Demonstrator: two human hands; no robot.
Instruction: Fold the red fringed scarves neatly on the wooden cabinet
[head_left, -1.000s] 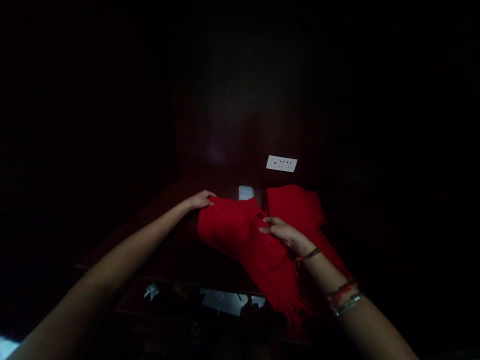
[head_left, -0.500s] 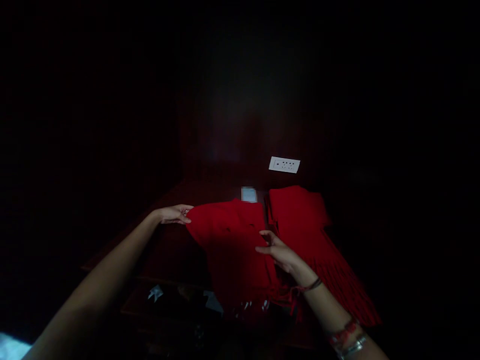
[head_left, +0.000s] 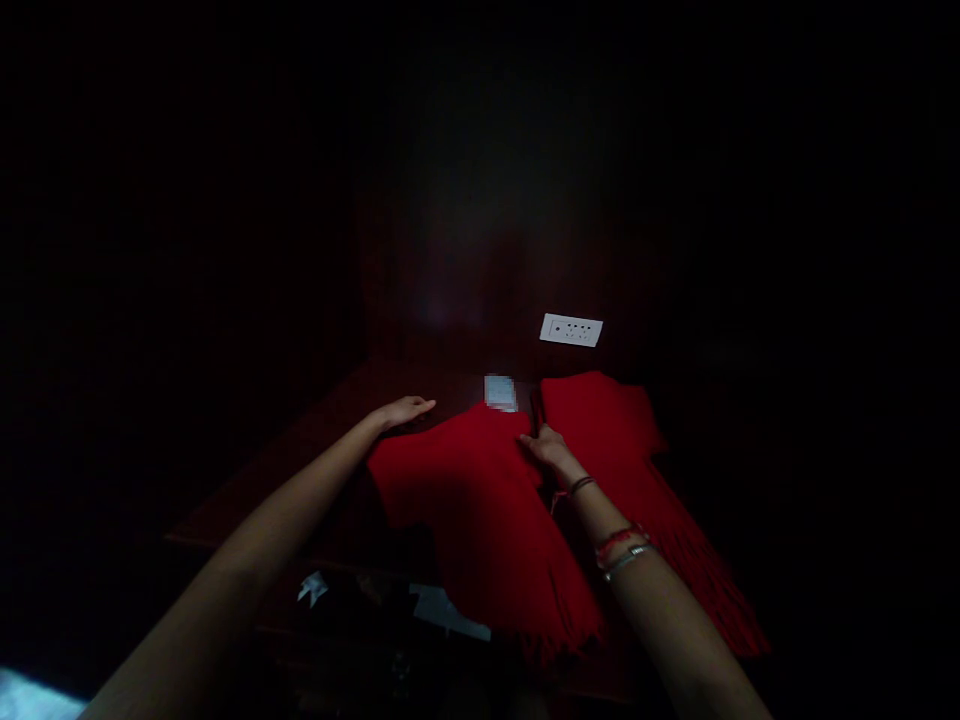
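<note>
A red fringed scarf (head_left: 480,490) lies partly spread on a dark wooden surface (head_left: 300,440), its fringed end hanging over the front edge. At its far left edge, my left hand (head_left: 409,410) rests with the fingers stretched out, partly hidden by the hand itself. My right hand (head_left: 549,446) is at the scarf's right edge, thumb and fingers closed on the cloth. Just to the right lies a second red scarf (head_left: 600,410), folded, with its long fringe trailing toward the front right.
A small pale label or card (head_left: 500,392) lies behind the nearer scarf. On the dark back wall is a white socket plate (head_left: 571,330). Below the surface, pale scraps (head_left: 313,588) show on a lower shelf. Much of the scene is too dark to make out.
My left hand has left the scarf's left corner and moved right along its far edge. My right hand has moved farther back. The scarf's lower end now spreads toward the right.
</note>
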